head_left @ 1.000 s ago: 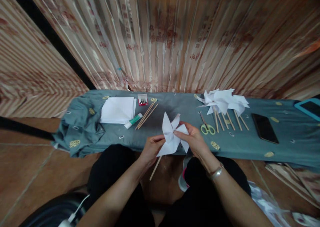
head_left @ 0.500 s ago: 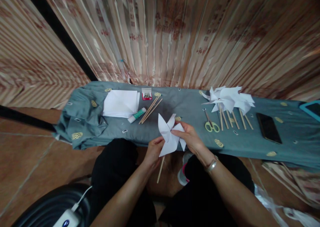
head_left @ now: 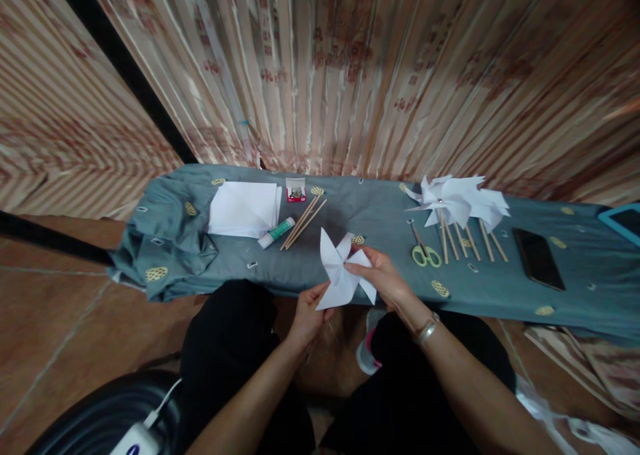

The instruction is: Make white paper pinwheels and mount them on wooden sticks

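Note:
A white paper pinwheel [head_left: 339, 283] is held over the near edge of the cloth-covered bench, its blades spread. My left hand [head_left: 309, 316] is closed at the pinwheel's lower left, behind a blade; the wooden stick there is mostly hidden. My right hand [head_left: 381, 276] pinches the pinwheel from the right, thumb on its centre and fingers behind. To the right lie green-handled scissors [head_left: 425, 255] and several finished white pinwheels [head_left: 453, 201] on wooden sticks.
On the bench cloth [head_left: 360, 201] lie a stack of white paper [head_left: 243, 208], a glue stick [head_left: 277, 233], loose wooden sticks [head_left: 303, 223] and a small red box of metal pins [head_left: 296, 191]. A black phone [head_left: 540, 259] and a blue-edged device [head_left: 623, 221] lie at right.
My left hand has shifted its grip, and the stick that showed below the pinwheel is now mostly hidden. The pinwheel has tilted slightly; my right thumb stays at its centre.

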Motion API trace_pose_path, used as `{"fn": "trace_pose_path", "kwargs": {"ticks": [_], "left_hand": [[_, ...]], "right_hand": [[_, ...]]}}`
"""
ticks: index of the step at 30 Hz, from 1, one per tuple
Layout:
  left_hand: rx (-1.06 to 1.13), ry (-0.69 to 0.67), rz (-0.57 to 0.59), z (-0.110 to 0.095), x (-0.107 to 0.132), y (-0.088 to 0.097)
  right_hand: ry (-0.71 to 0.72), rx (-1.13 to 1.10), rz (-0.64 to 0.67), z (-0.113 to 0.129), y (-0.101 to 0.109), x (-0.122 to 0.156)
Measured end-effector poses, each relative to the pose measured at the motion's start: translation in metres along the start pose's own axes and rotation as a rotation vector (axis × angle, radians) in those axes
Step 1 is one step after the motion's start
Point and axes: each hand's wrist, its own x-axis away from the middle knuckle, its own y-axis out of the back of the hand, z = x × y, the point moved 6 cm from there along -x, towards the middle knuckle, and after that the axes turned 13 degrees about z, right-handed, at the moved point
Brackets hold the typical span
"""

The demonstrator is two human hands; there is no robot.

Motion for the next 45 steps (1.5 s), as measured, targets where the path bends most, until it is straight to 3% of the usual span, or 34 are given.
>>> {"fn": "trace_pose_path", "kwargs": {"ticks": [5,11,18,23,29,37,45], "left_hand": [[-0.044,0.011,-0.017,0.008,0.004,0.003],[0.106,0.087,-0.041,0.02,0.014,0.0],[0.334,0.154,-0.079,0.036,0.015,0.002],[0.495,0.159,-0.06,0.039,0.014,-0.001],[0.535,0.154,0.014,0.041,0.013,-0.006],[0.541,0.146,0.022,0.043,0.012,-0.009],[0.511,0.14,0.064,0.039,0.012,-0.012]], "right_hand": [[-0.024,0.108,-0.032,-0.005,0.006,-0.001],[-0.048,0.311,-0.032,-0.013,0.011,-0.007],[-0.085,0.81,-0.031,-0.006,0.008,-0.019],[-0.162,1.184,0.11,0.014,-0.007,-0.026],[-0.224,1.212,0.214,0.021,-0.013,-0.036],[-0.282,1.148,0.347,0.016,-0.013,-0.046],[-0.249,1.083,0.351,0.011,-0.009,-0.044]]}}
